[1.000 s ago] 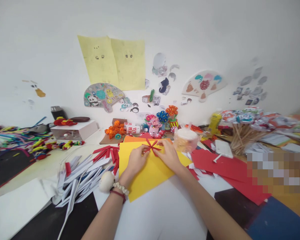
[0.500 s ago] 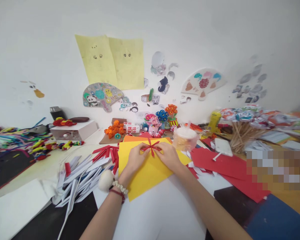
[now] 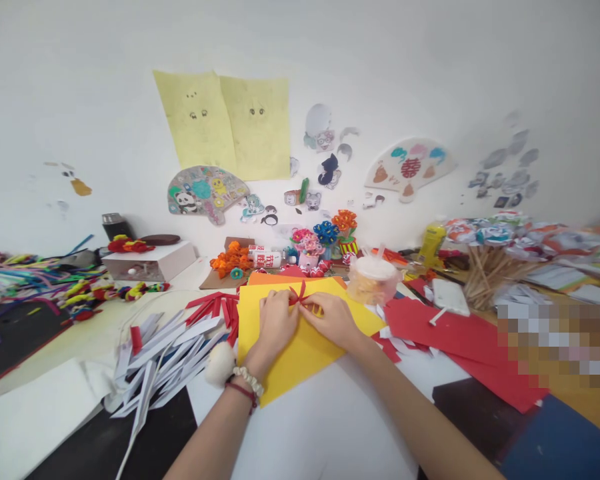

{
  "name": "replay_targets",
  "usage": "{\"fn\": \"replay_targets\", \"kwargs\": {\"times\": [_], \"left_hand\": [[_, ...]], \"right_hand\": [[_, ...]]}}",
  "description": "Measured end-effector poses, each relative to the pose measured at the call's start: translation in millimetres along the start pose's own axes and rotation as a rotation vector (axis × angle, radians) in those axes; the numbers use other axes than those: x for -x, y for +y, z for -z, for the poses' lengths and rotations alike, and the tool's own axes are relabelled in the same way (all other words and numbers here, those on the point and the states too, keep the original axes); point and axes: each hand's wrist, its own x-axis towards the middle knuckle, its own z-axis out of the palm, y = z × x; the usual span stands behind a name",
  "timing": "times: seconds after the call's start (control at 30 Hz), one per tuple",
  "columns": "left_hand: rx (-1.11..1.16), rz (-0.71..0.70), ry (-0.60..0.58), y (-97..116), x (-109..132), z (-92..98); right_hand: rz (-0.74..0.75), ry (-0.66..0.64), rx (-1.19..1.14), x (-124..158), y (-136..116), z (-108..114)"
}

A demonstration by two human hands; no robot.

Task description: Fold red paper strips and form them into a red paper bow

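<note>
Over a stack of yellow paper point(image 3: 293, 370), a small red paper piece with several narrow pointed arms point(image 3: 302, 289) is between my two hands. My left hand point(image 3: 279, 321) has its fingers curled around the piece's left side, hiding much of it. From the right, my right hand point(image 3: 333, 320) pinches close to the centre with thumb and forefinger. The upper arms stick up above the fingertips; the lower ones are covered by the fingers. Red folded paper strips point(image 3: 215, 305) lie left of the yellow stack, beside white paper strips point(image 3: 167, 360).
A plastic drink cup point(image 3: 375, 280) stands behind my right hand. Red paper sheets point(image 3: 445, 333) and a white phone-like object point(image 3: 450, 297) lie to the right. Along the wall are paper flowers point(image 3: 307, 245), a small box point(image 3: 150, 260) and bundled wooden sticks point(image 3: 485, 273).
The red piece has turned and its spread arms are now partly covered. My left hand has curled further over it, and my right fingertips have come in toward its centre.
</note>
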Motion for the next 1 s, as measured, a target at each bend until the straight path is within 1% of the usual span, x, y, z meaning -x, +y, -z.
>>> {"fn": "replay_targets", "kwargs": {"times": [0.07,0.13,0.2,0.23,0.27,0.33,0.4,0.5,0.63,0.9,1.0], "left_hand": [[-0.041,-0.010,-0.001,-1.9,-1.1,1.8],[-0.082,-0.037,-0.005,-3.9,-2.5,4.6],[-0.120,-0.079,-0.016,-5.4,-3.8,7.4],[-0.137,-0.105,-0.025,-5.9,-4.3,8.7],[-0.152,-0.133,-0.034,-6.3,-4.6,9.9],[-0.176,-0.190,-0.053,-6.7,-4.8,11.7],[-0.194,-0.239,-0.070,-6.9,-4.7,13.1],[-0.212,-0.287,-0.084,-7.1,-4.4,14.5],[-0.224,-0.326,-0.082,-7.1,-3.7,16.5],[-0.215,-0.401,-0.094,-3.6,-1.5,19.4],[-0.213,-0.415,-0.094,-3.1,-1.6,19.1]], "right_hand": [[-0.042,0.021,-0.012,-0.7,-0.8,0.6],[-0.074,0.099,0.006,-1.9,1.1,2.3],[-0.060,0.173,0.047,-3.1,4.8,4.0],[-0.034,0.179,0.072,-3.4,7.0,4.3],[-0.003,0.159,0.099,-3.5,9.0,4.2],[0.054,0.080,0.148,-3.2,12.2,2.9],[0.074,0.024,0.173,-2.4,13.7,1.1],[0.058,0.028,0.152,-1.7,13.6,-1.0],[0.020,0.019,0.045,-1.8,13.9,-4.5],[-0.062,0.020,-0.161,-3.4,24.1,-11.4],[-0.041,-0.017,-0.143,-3.4,24.3,-8.7]]}}
